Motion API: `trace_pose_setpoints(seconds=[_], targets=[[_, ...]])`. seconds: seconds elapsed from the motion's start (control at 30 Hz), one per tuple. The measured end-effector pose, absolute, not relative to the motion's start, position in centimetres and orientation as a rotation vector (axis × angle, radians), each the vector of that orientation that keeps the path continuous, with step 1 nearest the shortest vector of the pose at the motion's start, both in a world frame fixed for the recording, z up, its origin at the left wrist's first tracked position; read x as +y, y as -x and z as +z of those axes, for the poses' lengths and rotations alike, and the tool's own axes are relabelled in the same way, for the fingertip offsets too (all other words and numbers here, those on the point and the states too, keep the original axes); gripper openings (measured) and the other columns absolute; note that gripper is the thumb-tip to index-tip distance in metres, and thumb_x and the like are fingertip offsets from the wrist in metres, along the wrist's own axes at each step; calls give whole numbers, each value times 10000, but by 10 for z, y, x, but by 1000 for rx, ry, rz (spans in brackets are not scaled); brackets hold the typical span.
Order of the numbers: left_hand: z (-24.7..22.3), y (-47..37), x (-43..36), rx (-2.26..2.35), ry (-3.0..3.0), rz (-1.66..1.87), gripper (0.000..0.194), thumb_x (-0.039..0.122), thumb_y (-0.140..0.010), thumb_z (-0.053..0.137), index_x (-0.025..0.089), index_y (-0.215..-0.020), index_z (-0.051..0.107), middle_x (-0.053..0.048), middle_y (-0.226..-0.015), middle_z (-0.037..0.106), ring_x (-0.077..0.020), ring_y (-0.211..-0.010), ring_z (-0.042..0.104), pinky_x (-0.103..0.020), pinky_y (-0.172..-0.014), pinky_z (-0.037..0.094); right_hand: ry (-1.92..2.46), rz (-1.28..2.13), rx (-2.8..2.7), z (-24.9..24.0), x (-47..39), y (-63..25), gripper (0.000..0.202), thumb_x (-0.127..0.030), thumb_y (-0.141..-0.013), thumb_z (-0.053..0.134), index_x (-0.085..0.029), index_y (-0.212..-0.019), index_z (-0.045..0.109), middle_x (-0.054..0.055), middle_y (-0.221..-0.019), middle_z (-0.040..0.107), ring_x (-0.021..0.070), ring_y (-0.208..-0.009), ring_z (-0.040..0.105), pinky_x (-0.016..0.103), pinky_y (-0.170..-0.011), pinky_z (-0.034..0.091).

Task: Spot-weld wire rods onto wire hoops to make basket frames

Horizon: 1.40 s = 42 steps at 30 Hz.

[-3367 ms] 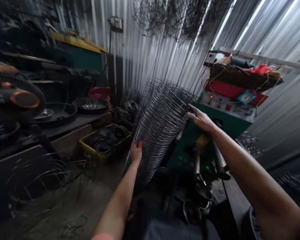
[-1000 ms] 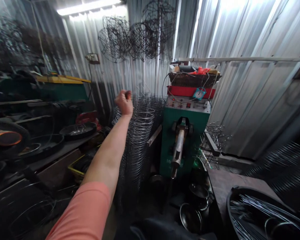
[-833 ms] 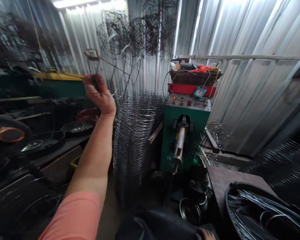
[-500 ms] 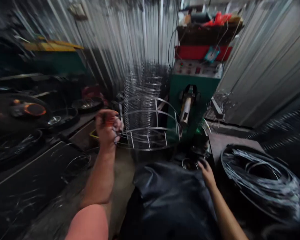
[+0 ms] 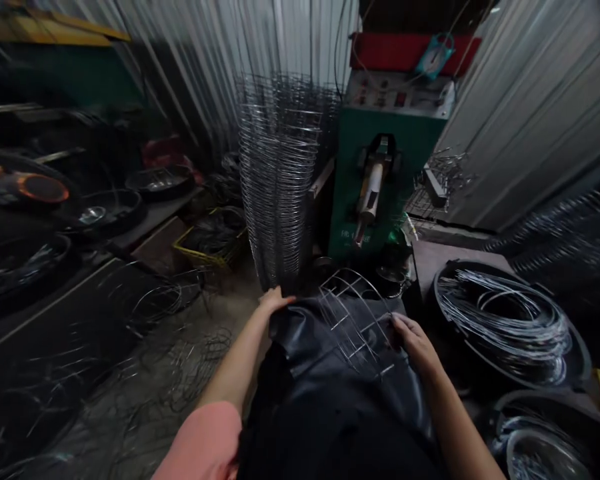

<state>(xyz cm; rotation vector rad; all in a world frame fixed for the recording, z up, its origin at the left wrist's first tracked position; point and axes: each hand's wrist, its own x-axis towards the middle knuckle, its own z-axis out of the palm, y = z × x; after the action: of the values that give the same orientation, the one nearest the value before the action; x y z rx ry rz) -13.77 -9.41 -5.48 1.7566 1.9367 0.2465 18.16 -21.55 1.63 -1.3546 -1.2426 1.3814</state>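
A curved wire frame (image 5: pixel 353 327) lies tilted over the black apron (image 5: pixel 305 340) on my lap. My right hand (image 5: pixel 413 339) pinches the frame's right edge. At the apron's upper left edge is my left hand (image 5: pixel 276 300), its fingers apart and nothing in them; it is apart from the frame. Straight ahead stands a tall stack of wire frames (image 5: pixel 280 180). To its right is a green machine (image 5: pixel 340 200) with a metal arm (image 5: pixel 373 193) pointing toward me.
On the right, a round tray (image 5: pixel 437 293) of wire rings rests on a bench, with another tray (image 5: pixel 495 407) below. A yellow crate (image 5: pixel 200 257) stands at left. Loose wire pieces (image 5: pixel 185 367) litter the floor. Black basins (image 5: pixel 145 207) line the left bench.
The wire frame has come down from in front of the stack onto my lap. My left hand has let go of it and moved down right; my right hand has taken hold. The view has tilted downward.
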Motion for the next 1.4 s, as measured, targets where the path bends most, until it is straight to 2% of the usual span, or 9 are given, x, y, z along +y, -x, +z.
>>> trace_pose_setpoints(seconds=[0.13, 0.27, 0.4, 0.67, 0.77, 0.9, 1.03, 1.17, 1.4], targets=[[-72, 141, -91, 1988, -1704, 229, 208, 349, -701, 640, 204, -847, 665, -51, -836, 691, -203, -803, 638, -253, -688, 460, 1366, 1253, -1121, 24, -207, -186, 403, -548, -753, 560, -147, -790, 580, -27, -486, 465, 91, -410, 389, 206, -389, 306], [-54, 150, -52, 2251, -1655, 403, 365, 310, -860, 393, 220, -1189, 523, -126, -1133, 600, -245, -1087, 531, -377, -888, 394, 1369, 1172, -1291, 48, -196, -179, 378, -515, -796, 522, -148, -831, 606, -16, -493, 476, 112, -444, 422, 222, -425, 343], [-37, 155, -33, 2381, -1644, 505, 552, 267, -797, 499, 200, -1328, 366, -190, -1259, 484, -320, -1203, 406, -547, -949, 292, 1351, 1208, -1431, 57, -186, -166, 404, -524, -816, 484, -151, -898, 618, -6, -525, 517, 128, -476, 470, 238, -483, 395], [-48, 68, -124, 1373, -1347, 1282, 447, 393, -907, 255, 183, -1254, 444, -110, -1170, 567, -197, -1066, 531, -354, -911, 413, 1344, 1098, -1365, 18, -165, -138, 401, -521, -827, 468, -147, -840, 611, -12, -519, 508, 127, -484, 471, 234, -491, 392], [-37, 40, -145, 1117, -1363, 1247, 587, 437, -847, 427, 215, -1369, 278, -105, -1127, 570, -193, -1040, 533, -331, -887, 426, 1312, 1095, -1352, 6, -168, -127, 397, -510, -850, 432, -154, -842, 607, -9, -545, 528, 131, -506, 484, 240, -520, 407], [-30, 24, -155, 1024, -1204, 1255, 829, 387, -717, 635, 288, -1393, 165, 4, -821, 535, -116, -688, 546, -254, -639, 476, 1312, 1017, -1487, -14, -173, -140, 441, -504, -879, 352, -164, -954, 624, 43, -766, 639, 177, -729, 580, 284, -700, 457], [-41, 32, -160, 993, -999, 1365, 678, 342, -743, 608, 405, -1323, 262, 50, -746, 462, -71, -534, 464, -206, -494, 433, 1840, 533, -1517, -57, -185, -192, 390, -411, -828, 492, -166, -1122, 567, 114, -1121, 593, 252, -1055, 516, 391, -910, 373], [-52, 47, -153, 970, -789, 1426, 577, 297, -675, 682, 341, -1202, 449, 66, -665, 449, -63, -515, 456, -198, -481, 431, 2395, 467, -1239, -102, -206, -229, 297, -305, -784, 585, -115, -1011, 596, 134, -988, 628, 240, -932, 573, 330, -810, 420], [-51, 47, -164, 942, -806, 1455, 580, 259, -623, 726, 290, -1158, 504, 70, -602, 462, -72, -497, 449, -199, -447, 423, 2327, 365, -1383, -100, -195, -222, 104, -212, -837, 517, -165, -869, 604, 71, -926, 627, 174, -869, 568, 249, -766, 408]])
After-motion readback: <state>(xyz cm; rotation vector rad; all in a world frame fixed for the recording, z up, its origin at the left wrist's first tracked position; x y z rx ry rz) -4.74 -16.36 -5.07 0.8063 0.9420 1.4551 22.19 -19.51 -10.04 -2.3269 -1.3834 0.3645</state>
